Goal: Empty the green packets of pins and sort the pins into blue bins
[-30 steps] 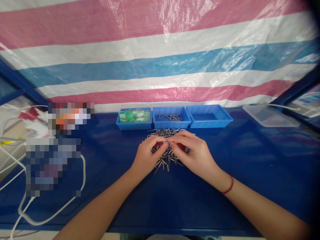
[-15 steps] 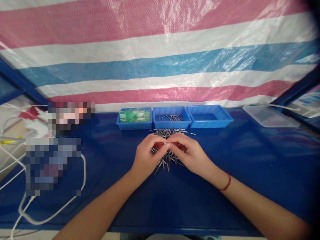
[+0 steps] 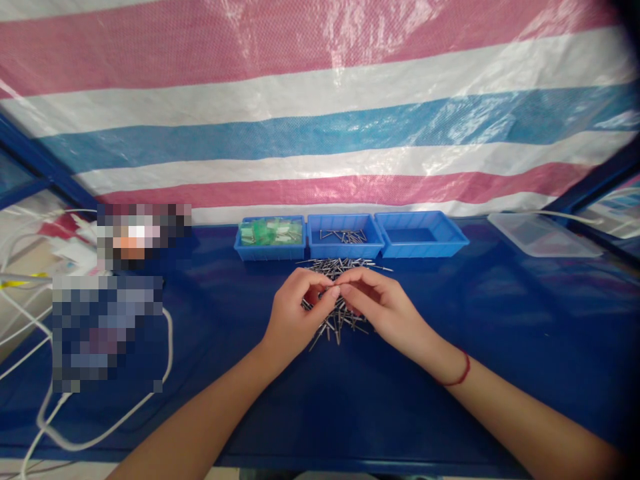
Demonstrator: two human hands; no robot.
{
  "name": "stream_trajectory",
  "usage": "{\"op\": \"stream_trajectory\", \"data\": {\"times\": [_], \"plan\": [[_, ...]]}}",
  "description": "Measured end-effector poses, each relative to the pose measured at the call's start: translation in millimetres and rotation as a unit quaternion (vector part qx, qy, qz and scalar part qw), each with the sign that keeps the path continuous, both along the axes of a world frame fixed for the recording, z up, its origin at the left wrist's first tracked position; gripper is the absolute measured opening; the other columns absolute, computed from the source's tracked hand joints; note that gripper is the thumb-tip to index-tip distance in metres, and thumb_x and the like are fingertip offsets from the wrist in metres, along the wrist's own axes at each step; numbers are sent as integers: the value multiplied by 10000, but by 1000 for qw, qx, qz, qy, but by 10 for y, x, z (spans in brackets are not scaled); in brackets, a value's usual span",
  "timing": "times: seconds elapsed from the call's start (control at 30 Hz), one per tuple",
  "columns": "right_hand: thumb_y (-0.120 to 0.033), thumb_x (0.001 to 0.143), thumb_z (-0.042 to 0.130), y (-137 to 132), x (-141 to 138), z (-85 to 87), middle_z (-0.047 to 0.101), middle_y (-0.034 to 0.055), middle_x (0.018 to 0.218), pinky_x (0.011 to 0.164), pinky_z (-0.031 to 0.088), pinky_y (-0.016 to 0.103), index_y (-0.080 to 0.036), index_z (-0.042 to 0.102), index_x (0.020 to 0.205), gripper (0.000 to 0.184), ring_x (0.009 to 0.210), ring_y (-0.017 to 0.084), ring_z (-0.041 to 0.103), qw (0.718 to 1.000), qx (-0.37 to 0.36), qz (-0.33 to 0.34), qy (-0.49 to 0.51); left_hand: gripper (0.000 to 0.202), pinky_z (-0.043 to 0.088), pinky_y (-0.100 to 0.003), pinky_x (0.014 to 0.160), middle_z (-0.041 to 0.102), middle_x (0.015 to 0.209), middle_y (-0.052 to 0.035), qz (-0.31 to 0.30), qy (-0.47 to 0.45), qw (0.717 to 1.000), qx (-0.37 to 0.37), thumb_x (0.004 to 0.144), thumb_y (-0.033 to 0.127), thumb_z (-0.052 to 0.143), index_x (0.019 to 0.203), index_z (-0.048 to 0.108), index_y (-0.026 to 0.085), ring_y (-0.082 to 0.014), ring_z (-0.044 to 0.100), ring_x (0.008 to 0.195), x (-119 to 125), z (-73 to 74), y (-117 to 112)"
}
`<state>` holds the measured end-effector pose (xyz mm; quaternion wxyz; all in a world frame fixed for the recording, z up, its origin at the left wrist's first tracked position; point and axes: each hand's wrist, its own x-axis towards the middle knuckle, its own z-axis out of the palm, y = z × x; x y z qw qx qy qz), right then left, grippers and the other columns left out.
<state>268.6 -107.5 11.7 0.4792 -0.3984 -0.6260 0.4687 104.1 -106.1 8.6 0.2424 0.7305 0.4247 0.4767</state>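
Observation:
Over a loose pile of metal blind rivets (image 3: 336, 327) my left hand (image 3: 299, 303) and my right hand (image 3: 387, 303) meet at their fingertips. Thumb and forefinger of each are pinched together on one small rivet (image 3: 336, 287), mostly hidden by the fingers. The pile spreads beneath and beyond both hands on the blue table (image 3: 320, 413). Just behind it stands a blue bin (image 3: 345, 252) with some rivets lying inside.
Left of the rivet bin is a blue bin (image 3: 270, 253) of green and clear packets; to its right, another blue bin (image 3: 425, 250). A translucent lid (image 3: 545, 237) lies at the right. White cables (image 3: 170, 340) run along the left. A striped sheet (image 3: 320, 107) hangs behind.
My right hand has turned slightly and shifted a little right, its fingertips still against the left ones. The rivet's round end, plain to see before, is now mostly covered.

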Motion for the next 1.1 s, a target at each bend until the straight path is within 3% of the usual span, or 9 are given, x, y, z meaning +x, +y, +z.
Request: {"op": "stream_trajectory", "data": {"times": [0.3, 0.5, 0.83, 1.1], "plan": [[-366, 839, 648, -16, 5, -26, 633, 23, 795, 627, 491, 282, -210, 630, 871, 159, 721, 156, 580, 999, 32, -44, -2, 183, 431, -243, 621, 609, 781, -19, -46, 35, 997, -56, 920, 329, 543, 870, 640, 182, -127, 539, 683, 23, -29, 13], [-333, 840, 649, -4, 26, -57, 615, 20, 782, 595, 476, 278, -200, 637, 831, 134, 688, 145, 566, 995, 61, -64, -36, 151, 429, -239, 624, 607, 773, -13, -66, 41, 996, -54, 909, 301, 558, 866, 639, 181, -124, 532, 673, 24, -39, 18], [-253, 866, 590, -4, 61, -12, 604, 27, 810, 600, 472, 281, -213, 627, 845, 59, 714, 151, 569, 987, 119, -52, -93, 50, 444, -227, 591, 566, 746, 8, -37, -4, 996, -76, 851, 238, 601, 833, 599, 192, -110, 534, 634, -5, -84, 43], [-281, 908, 547, 34, 69, -26, 603, 56, 910, 650, 491, 299, -221, 638, 885, 111, 826, 176, 587, 982, 142, -11, -122, 94, 454, -238, 628, 593, 785, -8, -31, -24, 998, -57, 870, 275, 590, 826, 594, 192, -120, 549, 679, -25, -22, 24]]}}
